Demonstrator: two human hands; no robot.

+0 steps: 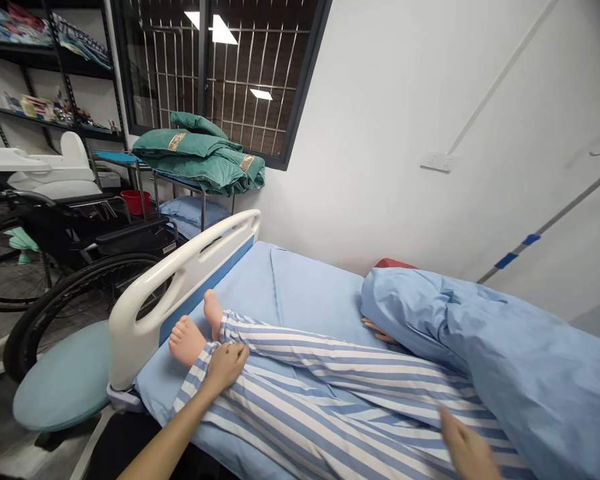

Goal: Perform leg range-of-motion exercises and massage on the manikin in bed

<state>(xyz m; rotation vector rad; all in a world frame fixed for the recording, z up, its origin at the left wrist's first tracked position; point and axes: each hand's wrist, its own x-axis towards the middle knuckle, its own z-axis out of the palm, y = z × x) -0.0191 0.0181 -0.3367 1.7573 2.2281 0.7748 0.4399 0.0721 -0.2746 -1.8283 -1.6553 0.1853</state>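
One white wall (360,133) backs the room in my head view, with one dark-framed, barred window (260,73) and one socket plate (439,162) on it. Against it I see one grey pole (521,248) bearing two blue bands. On the left I count one red bucket (136,202), one round stool (63,377), a pile of green bedding (195,152) and at least one wheelchair (130,230). Before me is one bed with a pale-blue sheet (313,283) and one white footboard (125,333). One pair of striped trousers (305,350) lies lengthwise on it, its two legs ending in two bare feet (186,341) near the footboard. One blue quilt (520,340) covers the upper body; a few fingers of one figure's hand (379,330) poke out from its edge. My left hand (227,365) lies over the nearer trouser leg by the ankle, fingers bent and close together; I cannot tell whether they pinch cloth. My right hand (467,443), blurred, is by the thigh of the trousers; its finger spread and contact I cannot tell.
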